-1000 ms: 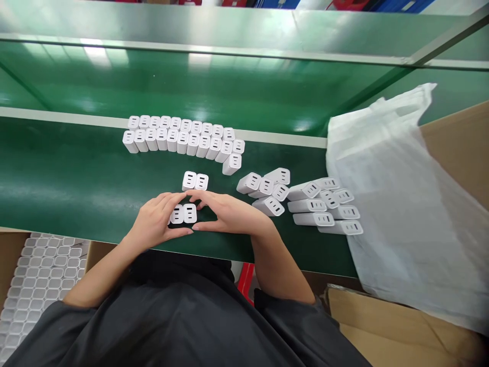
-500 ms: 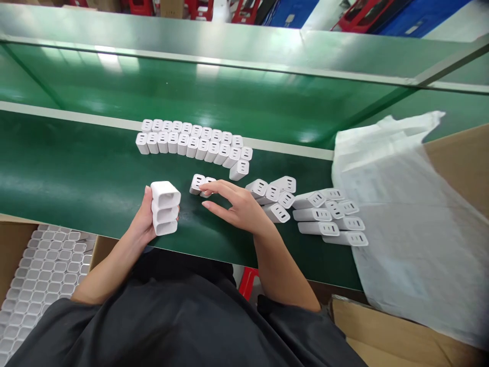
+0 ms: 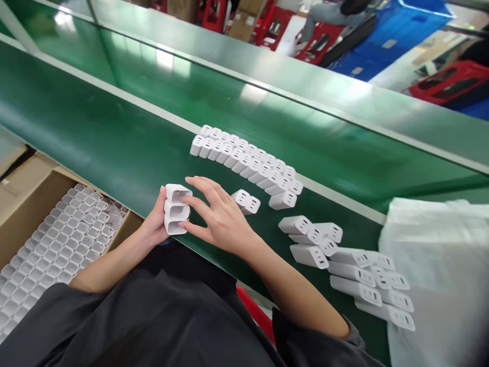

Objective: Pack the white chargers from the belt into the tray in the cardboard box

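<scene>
My left hand (image 3: 156,221) is closed around three white hollow charger shells (image 3: 168,210), stacked one above another with their open ends facing right. My right hand (image 3: 223,219) is open, fingers spread, its fingertips right at the shells' openings; whether they touch the rims I cannot tell. Just behind the right hand, a pair of white chargers (image 3: 252,204) with socket slots stands on the green belt, partly hidden by the fingers. Farther back are two long rows of similar chargers (image 3: 240,155).
More chargers lie in loose piles (image 3: 307,255) to the right, beside a white plastic sheet (image 3: 431,244). At the lower left, a cardboard box (image 3: 36,209) holds many hollow shells. A metal ledge (image 3: 214,46) runs behind the belt; a person sits beyond it.
My right hand has left the pair of chargers and come across to the shells in my left hand. The view has turned, so the belt now slants down to the right.
</scene>
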The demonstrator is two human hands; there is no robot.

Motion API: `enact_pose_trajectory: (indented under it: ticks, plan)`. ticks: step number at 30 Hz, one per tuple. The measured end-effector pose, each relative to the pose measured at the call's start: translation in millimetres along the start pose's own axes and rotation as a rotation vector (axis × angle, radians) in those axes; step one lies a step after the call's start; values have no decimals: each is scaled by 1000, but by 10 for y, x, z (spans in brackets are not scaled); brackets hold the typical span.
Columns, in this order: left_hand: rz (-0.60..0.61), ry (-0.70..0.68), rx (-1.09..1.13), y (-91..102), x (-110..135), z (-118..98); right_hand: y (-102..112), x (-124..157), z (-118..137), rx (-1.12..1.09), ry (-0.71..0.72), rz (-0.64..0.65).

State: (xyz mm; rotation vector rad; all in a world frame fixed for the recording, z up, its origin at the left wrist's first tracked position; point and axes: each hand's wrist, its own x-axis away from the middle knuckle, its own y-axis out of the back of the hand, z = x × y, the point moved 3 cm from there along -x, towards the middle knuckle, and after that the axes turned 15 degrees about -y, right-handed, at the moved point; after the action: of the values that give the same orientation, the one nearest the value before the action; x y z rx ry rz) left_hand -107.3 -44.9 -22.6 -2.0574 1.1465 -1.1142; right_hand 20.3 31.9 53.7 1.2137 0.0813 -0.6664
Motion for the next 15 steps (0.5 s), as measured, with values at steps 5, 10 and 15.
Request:
enact_pose_trajectory:
  ticks: [5,10,15]
  plan:
    - [-94,-128,87,306,151,-226,-272,-319,313,38,138,83]
    - [-152,-248,97,682,381,-413,-571,-539,702,55,280,147]
    - [-92,-415,-244,1221,656,-652,-927,-735,1033,31,422,251]
